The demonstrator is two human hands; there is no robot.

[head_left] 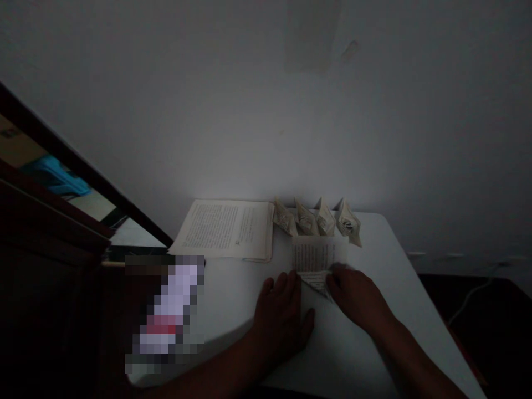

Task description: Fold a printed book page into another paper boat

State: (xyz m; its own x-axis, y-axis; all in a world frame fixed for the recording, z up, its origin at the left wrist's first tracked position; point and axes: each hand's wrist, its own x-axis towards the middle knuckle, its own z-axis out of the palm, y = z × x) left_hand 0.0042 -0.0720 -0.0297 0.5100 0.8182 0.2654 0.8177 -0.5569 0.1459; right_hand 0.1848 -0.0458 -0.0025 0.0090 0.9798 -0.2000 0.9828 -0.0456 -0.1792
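A partly folded sheet of printed paper (318, 254) lies on the white table, its upper part flat and its lower part folded into a slanting point. My left hand (282, 313) rests on the table with fingers stretched out, the fingertips at the sheet's left edge and the thumb apart. At the sheet's right side, the curled fingers of my right hand (357, 293) grip the folded edge. Just behind the sheet stand several folded paper boats (326, 216) in a row, made of similar printed paper.
A stack of printed pages (224, 230) lies at the back left of the table (224, 293), against the wall. Nearer me on the left is a blurred-out device (170, 307). A mirror-like dark frame (83, 160) leans at far left. A cable (469, 299) hangs at right.
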